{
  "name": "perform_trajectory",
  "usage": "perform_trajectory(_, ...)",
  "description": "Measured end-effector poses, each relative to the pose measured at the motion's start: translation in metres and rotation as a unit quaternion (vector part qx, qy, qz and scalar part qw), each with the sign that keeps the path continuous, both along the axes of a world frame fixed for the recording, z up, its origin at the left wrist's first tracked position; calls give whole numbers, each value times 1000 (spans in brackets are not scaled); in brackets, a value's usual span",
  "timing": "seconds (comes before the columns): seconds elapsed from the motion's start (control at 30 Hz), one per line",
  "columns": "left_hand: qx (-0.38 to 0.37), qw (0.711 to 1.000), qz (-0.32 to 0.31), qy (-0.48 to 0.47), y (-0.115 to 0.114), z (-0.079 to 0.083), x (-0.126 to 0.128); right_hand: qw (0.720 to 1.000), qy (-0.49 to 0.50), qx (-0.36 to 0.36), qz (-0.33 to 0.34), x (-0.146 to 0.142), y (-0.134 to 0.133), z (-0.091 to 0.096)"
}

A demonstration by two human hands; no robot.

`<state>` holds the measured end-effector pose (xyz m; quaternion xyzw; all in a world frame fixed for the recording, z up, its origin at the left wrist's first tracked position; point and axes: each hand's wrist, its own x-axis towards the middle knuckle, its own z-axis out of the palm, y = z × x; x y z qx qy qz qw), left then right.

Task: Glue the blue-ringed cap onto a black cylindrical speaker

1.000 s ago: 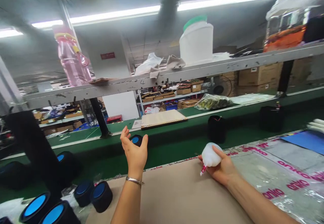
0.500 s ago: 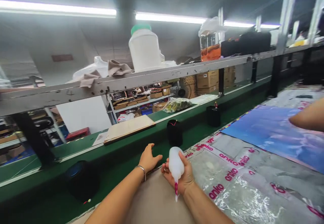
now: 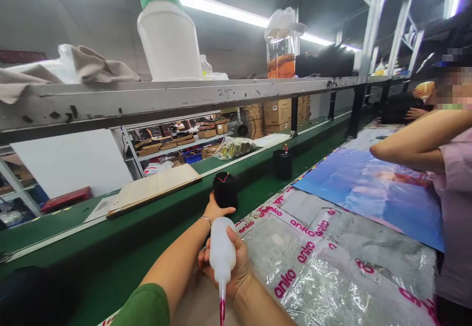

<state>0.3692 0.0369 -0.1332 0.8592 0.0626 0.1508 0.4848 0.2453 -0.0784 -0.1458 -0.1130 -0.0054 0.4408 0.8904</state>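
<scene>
My right hand (image 3: 236,262) is wrapped around a white plastic squeeze bottle (image 3: 221,245). Its long thin nozzle, with a dark pink section, points down toward me. Farther forward, my left hand (image 3: 217,210) closes around the lower part of a black, rounded, soft-looking item (image 3: 224,191) with a red and yellow trim at its top. The thumb lies across its near side, and the other fingers are partly hidden behind it. This item stands on the green belt (image 3: 147,235). A similar black item (image 3: 282,163) stands farther along the belt.
Plastic-covered table (image 3: 324,272) with pink lettering lies right, bearing a blue printed sheet (image 3: 368,193). A co-worker's arm (image 3: 413,136) reaches over it. A metal shelf (image 3: 236,90) crosses above the belt, carrying a white jar (image 3: 169,41). A wooden board (image 3: 155,188) lies beyond the belt.
My left hand has moved forward and taken hold of the black item. The bottle stays in my right hand. The view has turned right, bringing the co-worker into sight.
</scene>
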Motion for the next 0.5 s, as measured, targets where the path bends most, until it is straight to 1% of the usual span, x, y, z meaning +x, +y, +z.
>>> perform_trajectory(0.13, 3, 999, 39, 1, -6, 8, -8, 1000, 13, 2, 9, -1, 0, 3)
perform_trajectory(0.2, 7, 998, 59, 7, -5, 14, -20, 1000, 12, 3, 21, -1, -1, 5)
perform_trajectory(0.27, 2, 997, 70, 21, 0, 20, -36, 999, 8, 0, 33, -1, -2, 7)
perform_trajectory(0.37, -13, 996, 75, 51, 19, 33, -72, 999, -1, -11, 44, -1, -3, 7)
perform_trajectory(0.43, -20, 994, 83, 72, 36, 46, -107, 999, -9, -17, 45, -1, -3, 6)
perform_trajectory(0.5, -24, 991, 95, 92, 53, 64, -149, 999, -18, -21, 45, -1, -3, 6)
